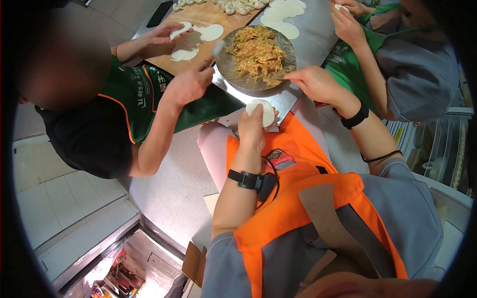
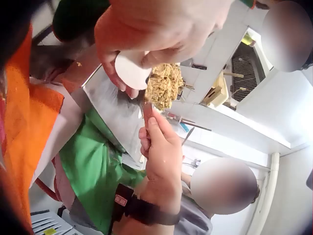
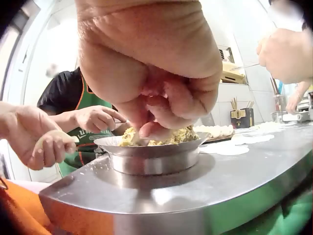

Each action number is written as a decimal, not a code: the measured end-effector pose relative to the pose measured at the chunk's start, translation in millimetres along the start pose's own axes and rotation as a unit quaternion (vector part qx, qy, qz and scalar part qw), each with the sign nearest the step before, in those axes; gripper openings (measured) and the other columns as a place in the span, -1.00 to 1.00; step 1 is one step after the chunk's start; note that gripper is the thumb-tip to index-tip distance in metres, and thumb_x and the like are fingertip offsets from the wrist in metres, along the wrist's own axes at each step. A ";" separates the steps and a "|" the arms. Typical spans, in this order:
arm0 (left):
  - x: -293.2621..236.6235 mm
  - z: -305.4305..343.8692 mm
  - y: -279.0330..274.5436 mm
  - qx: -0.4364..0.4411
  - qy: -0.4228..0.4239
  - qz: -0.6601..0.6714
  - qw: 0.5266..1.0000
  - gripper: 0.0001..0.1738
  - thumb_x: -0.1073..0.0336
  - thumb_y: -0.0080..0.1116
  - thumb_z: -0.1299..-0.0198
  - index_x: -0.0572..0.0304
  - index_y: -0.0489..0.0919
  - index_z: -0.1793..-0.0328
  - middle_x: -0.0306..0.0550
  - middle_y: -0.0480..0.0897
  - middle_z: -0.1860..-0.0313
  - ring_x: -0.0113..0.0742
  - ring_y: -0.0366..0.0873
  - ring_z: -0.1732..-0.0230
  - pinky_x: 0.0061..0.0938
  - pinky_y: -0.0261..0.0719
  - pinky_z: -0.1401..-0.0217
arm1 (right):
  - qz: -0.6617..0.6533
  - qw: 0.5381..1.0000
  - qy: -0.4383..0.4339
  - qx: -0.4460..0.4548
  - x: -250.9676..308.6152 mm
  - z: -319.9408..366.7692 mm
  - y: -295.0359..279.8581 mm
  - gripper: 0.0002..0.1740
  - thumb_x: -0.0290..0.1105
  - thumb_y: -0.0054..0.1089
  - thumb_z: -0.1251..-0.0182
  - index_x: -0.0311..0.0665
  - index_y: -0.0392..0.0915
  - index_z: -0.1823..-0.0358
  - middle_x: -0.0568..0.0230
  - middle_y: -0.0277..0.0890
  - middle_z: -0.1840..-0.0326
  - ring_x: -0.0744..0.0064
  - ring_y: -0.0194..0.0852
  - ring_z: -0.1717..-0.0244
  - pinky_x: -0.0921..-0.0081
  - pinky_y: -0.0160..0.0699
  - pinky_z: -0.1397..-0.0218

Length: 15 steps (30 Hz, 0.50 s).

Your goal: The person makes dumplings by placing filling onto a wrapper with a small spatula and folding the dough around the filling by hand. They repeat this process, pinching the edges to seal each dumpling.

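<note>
In the head view my left hand (image 1: 251, 128) holds a round white dough wrapper (image 1: 267, 112), thumb across its face, just off the table corner. My right hand (image 1: 320, 85) reaches to the near right rim of a wide metal bowl (image 1: 229, 78). That bowl carries a heap of yellow-brown chopped filling (image 1: 256, 49). Between the fingers of my right hand is a slim, flat-handled tool (image 2: 147, 111), best seen in the left wrist view. Its far end meets the filling's edge, and its exact kind cannot be told.
On the left, a person in a dark green apron (image 1: 149, 94) holds a wrapper (image 1: 181, 31) and a pale-bladed tool (image 1: 217, 48). Another person works at right. Loose wrappers (image 1: 212, 33) and folded dumplings (image 1: 238, 6) lie on a wooden board (image 1: 206, 12). More wrappers (image 1: 285, 30) lie on the metal table.
</note>
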<state>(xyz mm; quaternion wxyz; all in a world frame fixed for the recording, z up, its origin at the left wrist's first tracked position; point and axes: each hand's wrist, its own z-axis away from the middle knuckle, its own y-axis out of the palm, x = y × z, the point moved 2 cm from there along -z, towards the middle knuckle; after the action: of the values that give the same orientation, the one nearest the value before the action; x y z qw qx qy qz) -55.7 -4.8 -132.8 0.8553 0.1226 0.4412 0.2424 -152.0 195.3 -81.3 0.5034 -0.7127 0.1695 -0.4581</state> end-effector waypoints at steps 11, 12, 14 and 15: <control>-32.6 -0.5 24.1 0.115 0.032 0.252 0.960 -0.44 0.04 -0.45 -0.60 0.40 0.31 -0.35 0.26 0.53 -0.20 0.15 0.52 -0.24 0.00 0.48 -0.31 | -0.272 0.959 0.029 -0.078 43.3 31.0 36.4 -0.63 -0.50 0.09 -0.35 -0.20 0.60 -0.17 0.31 0.43 0.46 0.42 0.41 0.40 0.44 0.39 0.34; -37.6 -1.1 26.9 0.114 0.027 0.268 0.956 -0.44 0.05 -0.47 -0.60 0.42 0.30 -0.35 0.27 0.52 -0.22 0.19 0.52 -0.25 -0.01 0.47 -0.32 | -0.134 0.983 -0.029 -0.123 50.8 32.7 31.9 -0.59 -0.53 0.11 -0.29 -0.17 0.60 -0.18 0.27 0.40 0.45 0.32 0.40 0.39 0.38 0.38 0.34; -40.8 -7.2 24.3 0.094 0.034 0.280 0.955 -0.41 0.03 -0.50 -0.60 0.41 0.26 -0.40 0.27 0.48 -0.28 0.20 0.46 -0.31 0.03 0.41 -0.39 | -0.008 0.984 -0.069 -0.166 63.3 39.0 26.2 -0.47 -0.56 0.15 -0.09 -0.09 0.62 -0.16 0.12 0.30 0.42 0.05 0.33 0.35 0.20 0.34 0.34; -41.9 -8.5 22.3 0.084 0.037 0.285 0.954 -0.39 0.02 -0.51 -0.59 0.41 0.23 -0.43 0.27 0.46 -0.31 0.20 0.43 -0.34 0.05 0.38 -0.43 | -0.027 0.986 -0.061 -0.154 62.3 41.2 24.8 -0.49 -0.56 0.15 -0.10 -0.10 0.62 -0.15 0.13 0.31 0.42 0.06 0.34 0.35 0.20 0.34 0.34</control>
<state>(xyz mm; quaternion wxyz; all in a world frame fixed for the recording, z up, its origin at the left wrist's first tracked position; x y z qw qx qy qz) -90.1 -7.7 -99.1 0.7203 0.3056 0.4382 0.4424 -80.1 163.9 -75.9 0.3846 -0.8127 0.1873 -0.3956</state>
